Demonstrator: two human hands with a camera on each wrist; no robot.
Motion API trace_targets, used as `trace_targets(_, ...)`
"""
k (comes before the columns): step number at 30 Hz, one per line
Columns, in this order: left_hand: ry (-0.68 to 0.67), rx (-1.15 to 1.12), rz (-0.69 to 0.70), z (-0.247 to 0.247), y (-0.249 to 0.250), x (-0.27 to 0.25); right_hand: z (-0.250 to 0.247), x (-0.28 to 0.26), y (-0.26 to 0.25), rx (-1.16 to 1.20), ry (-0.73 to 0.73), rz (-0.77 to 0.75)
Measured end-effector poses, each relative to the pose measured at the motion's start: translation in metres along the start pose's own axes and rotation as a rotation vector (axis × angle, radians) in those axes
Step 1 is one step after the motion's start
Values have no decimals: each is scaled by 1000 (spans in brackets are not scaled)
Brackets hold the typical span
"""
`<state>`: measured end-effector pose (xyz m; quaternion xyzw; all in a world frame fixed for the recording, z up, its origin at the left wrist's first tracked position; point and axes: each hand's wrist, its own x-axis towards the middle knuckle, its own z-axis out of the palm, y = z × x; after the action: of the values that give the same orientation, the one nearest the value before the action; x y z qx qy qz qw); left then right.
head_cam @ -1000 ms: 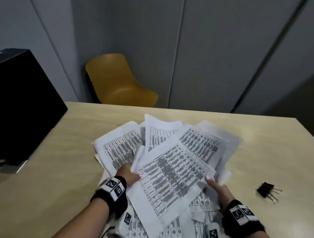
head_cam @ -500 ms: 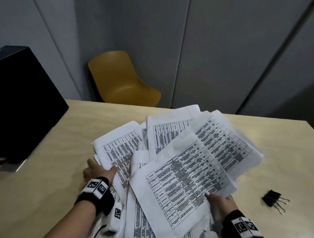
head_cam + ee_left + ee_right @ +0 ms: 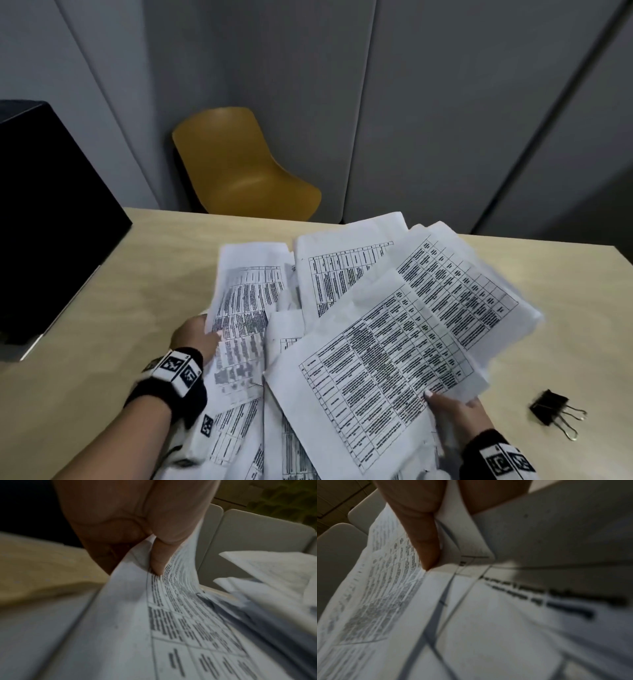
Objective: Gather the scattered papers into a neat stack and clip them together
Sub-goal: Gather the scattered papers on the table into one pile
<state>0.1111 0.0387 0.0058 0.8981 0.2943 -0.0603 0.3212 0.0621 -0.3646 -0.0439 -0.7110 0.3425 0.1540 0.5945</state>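
Papers (image 3: 359,342): printed table sheets, loose and fanned, overlapping at odd angles, spread from the centre of the table (image 3: 137,274) toward 6 o'clock. Upper sheets are lifted off the surface; lower ones lie flat beneath.

Left hand (image 3: 197,337): at 9 o'clock of the pile, thumb (image 3: 159,561) pinching the edge of a blurred sheet (image 3: 245,301) against the fingers behind it; the sheet curves upward from the grip.

Right hand (image 3: 459,416): at 5 o'clock of the pile, thumb on top, clamping the near corner of a fanned bundle (image 3: 394,359) that slants up toward 2 o'clock.

Binder clip (image 3: 551,407): black, wire handles pointing to 4 o'clock, lying on the table at 3 o'clock of the right hand, apart from the papers.

Chair (image 3: 246,171): mustard-yellow, beyond the far edge at 12 o'clock.

Black box (image 3: 44,222): on the table at 9 o'clock.
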Motion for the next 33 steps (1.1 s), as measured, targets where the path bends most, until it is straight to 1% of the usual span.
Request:
trace_targets(2,-4,93,29,-8,-2,5,-9,3,-7,25,16,-8)
trace_targets(3,-16,106,33,-11,-3,8,-11,6,-7,49,20,18)
trace_targets(5,-125,136,23,-14,-1,11,-13,7,-6,62,48,40)
trace_targets(7,-269,241,-3,-11,0,12,-14,7,-3,93,58,70)
trace_targets(8,-284,299,-3,-7,-1,12,-14,6,-3,90,46,88)
trace_targets(9,-249,335,9,-1,-2,11,-15,7,-3,63,50,95)
trace_targets(11,-119,339,53,10,-3,8,-14,8,-7,18,43,99)
trace_targets(13,-67,318,56,18,-2,9,-14,8,-9,-19,50,86)
trace_targets(16,-79,302,45,22,4,15,-9,-2,-14,20,16,114)
trace_targets(19,-101,399,10,21,10,18,-8,-4,-13,76,-6,123)
trace_targets(21,-106,448,15,23,14,17,-8,-4,-13,81,-11,107)
trace_targets(23,-90,433,43,26,16,16,-10,-3,-12,108,-21,111)
trace_targets(25,-87,365,69,31,15,16,-9,-6,-11,116,-8,110)
trace_targets(27,-82,350,119,32,17,16,-7,-12,-14,146,3,122)
trace_targets(29,-89,399,137,28,20,17,-8,-14,-16,141,-17,96)
trace_targets(31,-100,420,111,21,24,20,-10,-13,-18,139,-37,55)
trace_targets(33,-123,408,88,15,26,27,-9,-21,-28,159,-57,-21)
